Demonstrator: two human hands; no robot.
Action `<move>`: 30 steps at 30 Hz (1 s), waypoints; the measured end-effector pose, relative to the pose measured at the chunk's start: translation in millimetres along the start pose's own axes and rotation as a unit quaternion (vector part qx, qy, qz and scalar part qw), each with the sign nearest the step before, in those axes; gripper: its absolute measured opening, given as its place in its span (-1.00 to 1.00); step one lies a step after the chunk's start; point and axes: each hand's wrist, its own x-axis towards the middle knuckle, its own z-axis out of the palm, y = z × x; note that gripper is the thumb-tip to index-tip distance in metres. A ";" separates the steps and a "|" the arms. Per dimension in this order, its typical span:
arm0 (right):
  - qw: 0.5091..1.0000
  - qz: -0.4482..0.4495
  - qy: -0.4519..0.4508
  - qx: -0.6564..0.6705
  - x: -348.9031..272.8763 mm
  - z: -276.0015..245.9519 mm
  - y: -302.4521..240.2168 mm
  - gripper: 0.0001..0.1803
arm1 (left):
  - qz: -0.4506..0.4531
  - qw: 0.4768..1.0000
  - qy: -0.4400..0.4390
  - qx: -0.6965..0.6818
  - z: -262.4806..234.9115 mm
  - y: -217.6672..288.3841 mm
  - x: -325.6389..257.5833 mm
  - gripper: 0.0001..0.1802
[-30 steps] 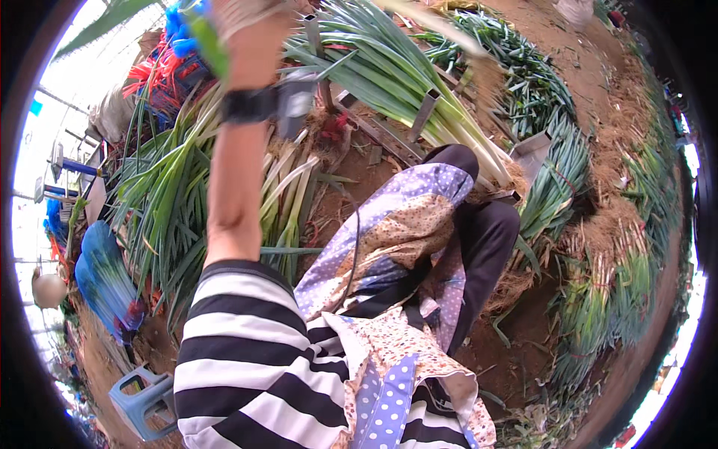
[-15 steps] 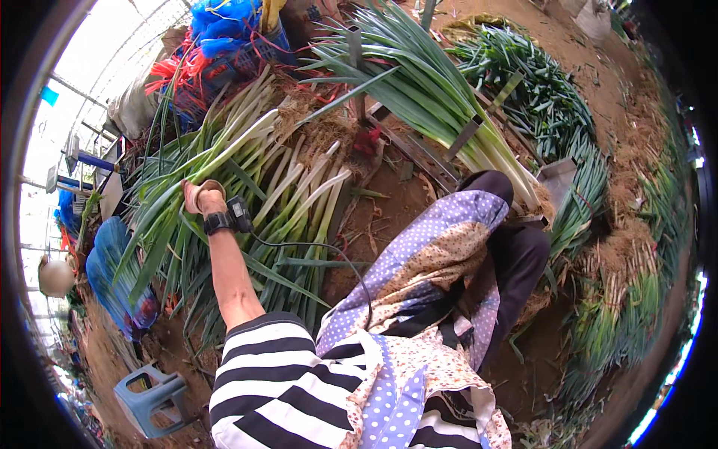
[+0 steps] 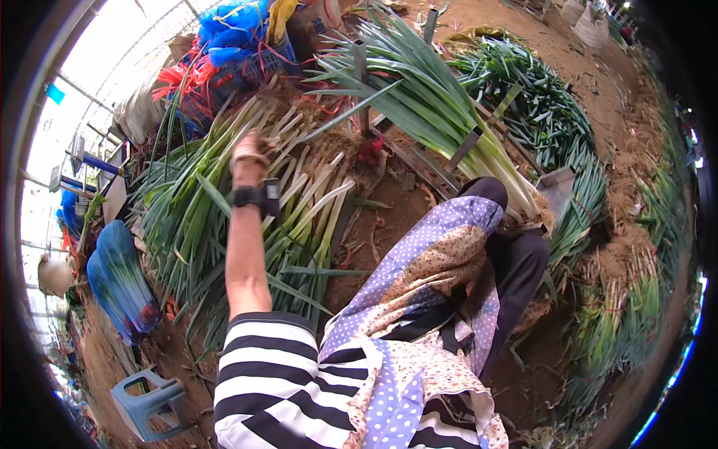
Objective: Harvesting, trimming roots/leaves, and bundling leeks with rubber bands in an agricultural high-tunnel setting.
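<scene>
Clothing: striped black-and-white sleeve point(image 3: 262, 382) at the lower centre of the frame, with a patterned apron point(image 3: 419, 299) of purple dots and florals over the lap to its right.
Stool: small blue plastic stool point(image 3: 149, 400) on the soil at lower left.
Left hand point(image 3: 250, 153): reached out on a bare forearm to the upper left of centre, a black wrist device just below it; it lies down among the stalks, fingers curled over them, though whether they close on any one stalk cannot be told.
Right hand: out of the frame.
Leek pile point(image 3: 292, 194): long white-stalked leeks with green tops, heaped on the ground under and around the left hand, centre left.
Trimmed bundle point(image 3: 441, 112): leeks laid across a metal rack, upper centre, well apart from the hand.
Bags: blue netting and red ties point(image 3: 232, 45) heaped at upper left, beyond the pile.
Far rows: dark green leeks point(image 3: 538, 97) on bare soil, upper right.
</scene>
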 end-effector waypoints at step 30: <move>0.987 0.149 -0.036 -0.040 313.8 16.2 -61.1 -0.57 | -0.353 0.808 -0.469 0.045 526.9 -303.0 -398.6 -0.80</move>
